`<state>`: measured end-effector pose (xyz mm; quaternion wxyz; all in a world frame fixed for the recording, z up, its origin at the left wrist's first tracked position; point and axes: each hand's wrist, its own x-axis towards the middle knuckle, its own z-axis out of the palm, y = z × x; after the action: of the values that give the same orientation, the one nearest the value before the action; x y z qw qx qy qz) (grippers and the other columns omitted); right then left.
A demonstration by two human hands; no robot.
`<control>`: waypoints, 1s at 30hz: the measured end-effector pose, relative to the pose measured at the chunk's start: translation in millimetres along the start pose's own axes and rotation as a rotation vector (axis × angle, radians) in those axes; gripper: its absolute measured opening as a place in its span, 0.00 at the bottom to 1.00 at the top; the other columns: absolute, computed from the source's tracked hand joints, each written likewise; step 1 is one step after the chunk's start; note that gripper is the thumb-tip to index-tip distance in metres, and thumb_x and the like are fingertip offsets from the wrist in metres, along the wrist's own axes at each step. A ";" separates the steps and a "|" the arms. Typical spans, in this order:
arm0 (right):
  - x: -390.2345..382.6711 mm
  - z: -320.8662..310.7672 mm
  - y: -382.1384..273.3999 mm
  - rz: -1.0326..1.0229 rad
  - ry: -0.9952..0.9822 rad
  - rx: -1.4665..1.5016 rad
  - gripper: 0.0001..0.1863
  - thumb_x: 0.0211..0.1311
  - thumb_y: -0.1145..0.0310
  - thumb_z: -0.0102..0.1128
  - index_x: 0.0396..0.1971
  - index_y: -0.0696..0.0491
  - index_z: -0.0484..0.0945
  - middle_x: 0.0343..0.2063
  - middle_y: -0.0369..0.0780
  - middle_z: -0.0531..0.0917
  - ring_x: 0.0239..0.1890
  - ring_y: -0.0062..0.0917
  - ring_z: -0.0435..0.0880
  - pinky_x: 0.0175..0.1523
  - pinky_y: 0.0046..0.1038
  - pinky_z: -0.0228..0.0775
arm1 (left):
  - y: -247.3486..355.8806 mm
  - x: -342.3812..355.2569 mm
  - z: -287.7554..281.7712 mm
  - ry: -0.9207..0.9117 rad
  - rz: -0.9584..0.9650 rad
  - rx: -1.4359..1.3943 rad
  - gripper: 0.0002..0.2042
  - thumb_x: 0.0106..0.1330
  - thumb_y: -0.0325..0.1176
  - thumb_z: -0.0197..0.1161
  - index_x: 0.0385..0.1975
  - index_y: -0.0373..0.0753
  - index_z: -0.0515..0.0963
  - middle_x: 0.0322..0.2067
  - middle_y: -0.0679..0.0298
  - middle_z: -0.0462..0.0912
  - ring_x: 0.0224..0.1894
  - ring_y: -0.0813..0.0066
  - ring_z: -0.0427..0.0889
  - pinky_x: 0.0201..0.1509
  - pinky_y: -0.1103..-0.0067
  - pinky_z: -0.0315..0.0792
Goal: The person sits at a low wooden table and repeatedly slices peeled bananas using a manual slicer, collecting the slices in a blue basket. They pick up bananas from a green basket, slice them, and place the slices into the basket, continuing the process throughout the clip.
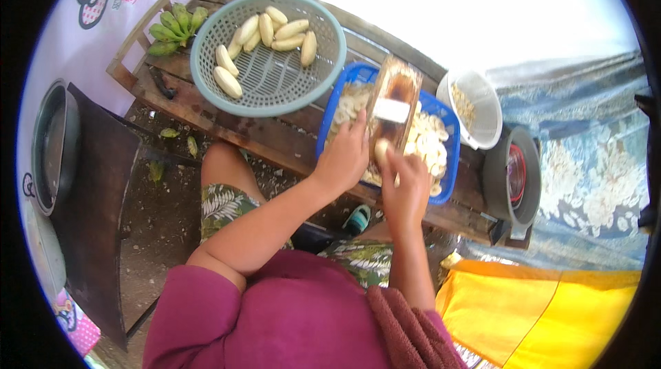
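A wooden slicer board (401,85) with a pale metal plate lies tilted across a blue plastic basket (449,176), over banana slices (430,145) heaped inside. My left hand (344,152) grips the board's left side. My right hand (406,186) is closed around a peeled banana (383,151) on the lower part of the board, below the plate. To the upper left, a grey colander (268,83) holds several peeled bananas (292,27).
A slatted wooden bench (186,104) carries green bananas (175,28), a white bucket (485,111) with pale pieces and a grey basin (523,211) at right. A dark board and tray (55,149) stand left. Yellow cloth (530,307) lies lower right. A slipper (357,219) is below.
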<state>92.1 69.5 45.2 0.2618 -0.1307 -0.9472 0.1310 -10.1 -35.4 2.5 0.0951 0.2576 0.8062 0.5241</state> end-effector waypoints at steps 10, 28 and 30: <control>76.7 25.3 26.6 0.008 0.017 -0.097 0.12 0.64 0.63 0.59 0.44 0.48 0.84 0.38 0.40 0.81 0.45 0.37 0.77 0.50 0.41 0.64 | 11.3 3.1 -5.7 -0.004 -0.039 -0.006 0.24 0.73 0.32 0.48 0.66 0.29 0.61 0.44 0.38 0.75 0.47 0.40 0.75 0.53 0.61 0.70; 32.0 5.1 30.1 -0.076 -0.088 0.010 0.18 0.58 0.73 0.64 0.50 0.48 0.83 0.40 0.41 0.80 0.46 0.38 0.76 0.53 0.38 0.65 | 10.4 3.4 -5.2 -0.012 -0.022 0.007 0.23 0.73 0.31 0.47 0.65 0.26 0.61 0.45 0.39 0.76 0.49 0.41 0.75 0.54 0.61 0.69; 6.1 -4.4 23.9 -0.057 -0.102 0.066 0.17 0.58 0.70 0.63 0.48 0.48 0.83 0.42 0.40 0.80 0.49 0.38 0.76 0.56 0.40 0.63 | 7.1 2.1 -2.2 0.008 -0.009 0.009 0.23 0.74 0.31 0.47 0.66 0.27 0.61 0.45 0.39 0.76 0.48 0.41 0.75 0.55 0.61 0.69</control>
<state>93.6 94.4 44.1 0.2212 -0.0880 -0.9578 0.1608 -10.5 -33.9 10.0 0.0930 0.2522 0.8100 0.5212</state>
